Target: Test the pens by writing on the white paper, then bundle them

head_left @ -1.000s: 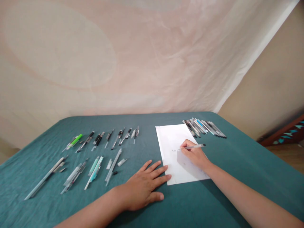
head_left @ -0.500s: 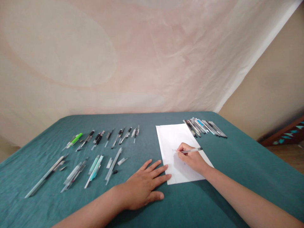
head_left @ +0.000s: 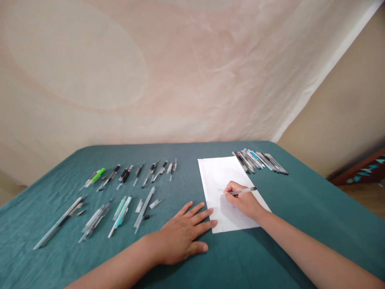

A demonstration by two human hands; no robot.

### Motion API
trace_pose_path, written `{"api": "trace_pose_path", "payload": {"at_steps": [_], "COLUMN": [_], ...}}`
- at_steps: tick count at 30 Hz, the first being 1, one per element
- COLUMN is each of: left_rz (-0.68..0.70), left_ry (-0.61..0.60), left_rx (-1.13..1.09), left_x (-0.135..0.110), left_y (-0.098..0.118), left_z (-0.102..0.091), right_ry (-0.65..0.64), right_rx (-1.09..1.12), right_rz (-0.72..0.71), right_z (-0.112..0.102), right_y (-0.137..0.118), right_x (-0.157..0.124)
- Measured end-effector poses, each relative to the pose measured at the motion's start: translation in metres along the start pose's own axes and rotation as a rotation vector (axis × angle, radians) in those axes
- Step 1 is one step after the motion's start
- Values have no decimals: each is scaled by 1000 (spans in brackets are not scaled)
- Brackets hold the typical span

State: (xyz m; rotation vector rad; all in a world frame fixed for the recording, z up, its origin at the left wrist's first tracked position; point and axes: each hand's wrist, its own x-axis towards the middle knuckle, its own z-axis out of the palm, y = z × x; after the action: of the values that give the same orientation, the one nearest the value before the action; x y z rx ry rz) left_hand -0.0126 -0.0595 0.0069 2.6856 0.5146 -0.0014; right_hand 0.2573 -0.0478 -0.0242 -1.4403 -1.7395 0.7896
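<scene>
A white sheet of paper (head_left: 216,170) lies on the green tablecloth, with a few small dark marks near its middle. My right hand (head_left: 243,202) rests on it, fingers closed round a clear pen (head_left: 245,190) with a dark end. The pen's tip meets the paper beside the marks, as far as I can see. My left hand (head_left: 185,233) lies flat with its fingers spread, two fingertips over the paper's left edge and the rest on the cloth.
On the left, several pens taken into parts lie in two rows, among them a green one (head_left: 98,176), a turquoise one (head_left: 122,214) and a clear barrel (head_left: 144,208). A row of pens (head_left: 260,160) sits beyond the paper. Behind the table (head_left: 186,148) hangs a pale curtain (head_left: 180,72).
A little more writing shows beside the pen tip. My right hand has hardly shifted, and my left hand keeps its place.
</scene>
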Motion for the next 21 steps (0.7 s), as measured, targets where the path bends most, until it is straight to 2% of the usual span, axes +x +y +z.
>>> {"api": "trace_pose_path", "payload": {"at_steps": [21], "left_rz": [-6], "left_ry": [-6], "left_rx": [0], "left_x": [0], "left_y": [1], "left_z": [-1], "right_ry": [19], "right_rx": [-19], "right_rz": [-3], "right_z": [0], "right_y": [4], "right_x": [0]}}
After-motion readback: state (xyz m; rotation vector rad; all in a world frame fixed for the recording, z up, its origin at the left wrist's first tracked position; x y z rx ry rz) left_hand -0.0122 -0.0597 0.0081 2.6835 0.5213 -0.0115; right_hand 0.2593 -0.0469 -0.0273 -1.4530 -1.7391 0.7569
